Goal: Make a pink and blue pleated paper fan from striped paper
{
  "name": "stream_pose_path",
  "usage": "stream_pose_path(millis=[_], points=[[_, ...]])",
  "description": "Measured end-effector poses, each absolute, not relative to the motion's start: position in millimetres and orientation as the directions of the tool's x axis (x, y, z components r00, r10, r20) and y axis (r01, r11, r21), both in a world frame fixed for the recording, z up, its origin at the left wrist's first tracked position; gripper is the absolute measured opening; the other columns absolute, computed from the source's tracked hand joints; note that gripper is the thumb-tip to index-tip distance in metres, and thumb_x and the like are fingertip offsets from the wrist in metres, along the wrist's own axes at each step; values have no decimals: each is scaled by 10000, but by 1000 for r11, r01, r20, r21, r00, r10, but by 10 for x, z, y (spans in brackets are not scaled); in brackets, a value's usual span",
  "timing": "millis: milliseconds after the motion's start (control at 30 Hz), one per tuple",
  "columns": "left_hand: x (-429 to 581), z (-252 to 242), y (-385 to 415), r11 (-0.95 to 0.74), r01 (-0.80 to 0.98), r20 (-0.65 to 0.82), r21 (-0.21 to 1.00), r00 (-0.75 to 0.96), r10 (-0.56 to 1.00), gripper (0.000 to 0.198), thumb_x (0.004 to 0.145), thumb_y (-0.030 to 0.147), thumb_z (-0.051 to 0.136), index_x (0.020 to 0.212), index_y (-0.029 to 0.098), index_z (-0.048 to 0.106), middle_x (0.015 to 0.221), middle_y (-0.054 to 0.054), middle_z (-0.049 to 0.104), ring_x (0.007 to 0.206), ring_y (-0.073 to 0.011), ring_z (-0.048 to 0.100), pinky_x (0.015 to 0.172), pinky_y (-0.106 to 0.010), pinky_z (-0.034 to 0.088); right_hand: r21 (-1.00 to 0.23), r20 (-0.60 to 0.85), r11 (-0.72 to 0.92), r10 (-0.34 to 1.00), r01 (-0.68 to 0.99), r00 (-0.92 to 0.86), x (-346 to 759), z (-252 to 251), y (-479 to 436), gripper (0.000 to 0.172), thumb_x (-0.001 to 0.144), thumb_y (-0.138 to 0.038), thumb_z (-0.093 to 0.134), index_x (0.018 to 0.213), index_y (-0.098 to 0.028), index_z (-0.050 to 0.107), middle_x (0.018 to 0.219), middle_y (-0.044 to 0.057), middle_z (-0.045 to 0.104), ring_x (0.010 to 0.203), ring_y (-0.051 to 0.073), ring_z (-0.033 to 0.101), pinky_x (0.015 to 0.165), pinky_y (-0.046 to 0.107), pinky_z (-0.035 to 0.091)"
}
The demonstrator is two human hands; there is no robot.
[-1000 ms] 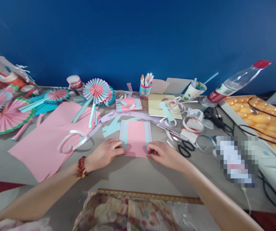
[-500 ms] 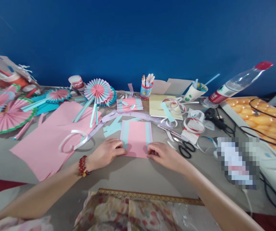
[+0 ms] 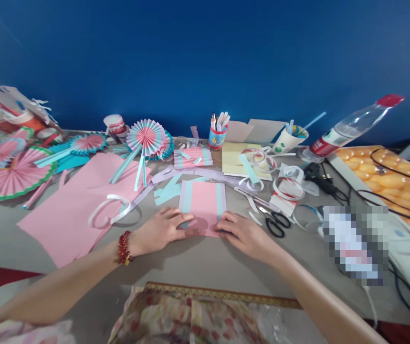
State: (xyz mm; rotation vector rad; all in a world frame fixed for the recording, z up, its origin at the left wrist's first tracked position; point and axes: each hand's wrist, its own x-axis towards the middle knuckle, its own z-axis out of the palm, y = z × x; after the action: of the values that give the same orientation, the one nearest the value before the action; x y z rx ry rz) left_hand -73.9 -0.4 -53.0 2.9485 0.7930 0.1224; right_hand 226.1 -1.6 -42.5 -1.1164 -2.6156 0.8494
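A small pink paper sheet [image 3: 204, 200] with pale teal strips along its left and right sides lies flat on the grey table [image 3: 197, 260] in front of me. My left hand [image 3: 162, 230] grips its near left corner, with the thumb reaching in over the paper. My right hand [image 3: 243, 234] holds the near right corner, fingers curled on the edge. The near edge looks slightly raised between my hands. A red bead bracelet [image 3: 123, 248] is on my left wrist.
Black scissors [image 3: 275, 222] lie just right of my right hand. A large pink sheet [image 3: 70, 210] lies at the left, with folded paper fans [image 3: 144, 136] behind it. Tape rolls [image 3: 286, 187], a pen cup [image 3: 216, 136], a tilted plastic bottle [image 3: 351, 126] and black cables [image 3: 398, 191] fill the right side.
Both hands have slid inward along the sheet's near edge, toward each other. My left thumb now lies over the paper. The sheet itself has stayed in place.
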Motion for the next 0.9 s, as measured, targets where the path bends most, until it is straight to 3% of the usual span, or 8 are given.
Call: stream_pose_path(millis=[200,400,500,600,700,900], points=[[-754,-451,-11,-898,441,15,-12,898,440,392,1001,194,435,1361,332,509,1514,21,410,1215,-228,435,993,-383,350,-567,-48,562,707,602,-705,2265,-435,-19,238,945,-148,472,1077,-222,656,999,56,590,914,181,592,789,274,444],[-916,-538,-145,-916,400,24,-25,916,400,361,969,154,448,1298,226,579,1513,-4,419,1310,-213,393,1128,-398,270,-590,-7,558,720,584,-694,2277,-469,-44,240,953,-158,482,1088,-228,667,976,54,603,919,181,591,790,273,449],[-940,-583,-233,-902,432,37,-9,902,431,375,957,129,439,1303,184,572,1428,-43,514,1287,-199,431,1140,-360,274,-610,12,551,725,569,-689,2296,-490,-51,241,962,-167,480,1100,-231,667,972,53,608,919,177,592,788,272,450],[-911,-587,-281,-878,478,21,7,878,478,396,942,103,442,1318,160,551,1327,-70,580,1227,-195,487,1084,-328,353,-639,16,542,718,545,-696,2334,-496,-37,234,949,-144,491,1081,-223,666,971,49,621,909,171,598,794,274,451],[-888,-574,-277,-875,484,18,19,875,484,391,927,87,451,1295,159,560,1265,-85,600,1161,-200,531,1011,-325,419,-670,16,538,700,512,-714,2365,-475,-6,250,926,-105,486,1068,-213,660,983,51,633,903,165,603,805,276,457],[-893,-568,-236,-877,474,71,78,875,479,397,927,68,423,1293,155,549,1192,-97,613,1087,-198,550,1000,-346,409,-682,35,548,686,485,-727,2373,-438,41,242,909,-104,480,1035,-205,659,965,58,650,897,172,610,792,279,473]])
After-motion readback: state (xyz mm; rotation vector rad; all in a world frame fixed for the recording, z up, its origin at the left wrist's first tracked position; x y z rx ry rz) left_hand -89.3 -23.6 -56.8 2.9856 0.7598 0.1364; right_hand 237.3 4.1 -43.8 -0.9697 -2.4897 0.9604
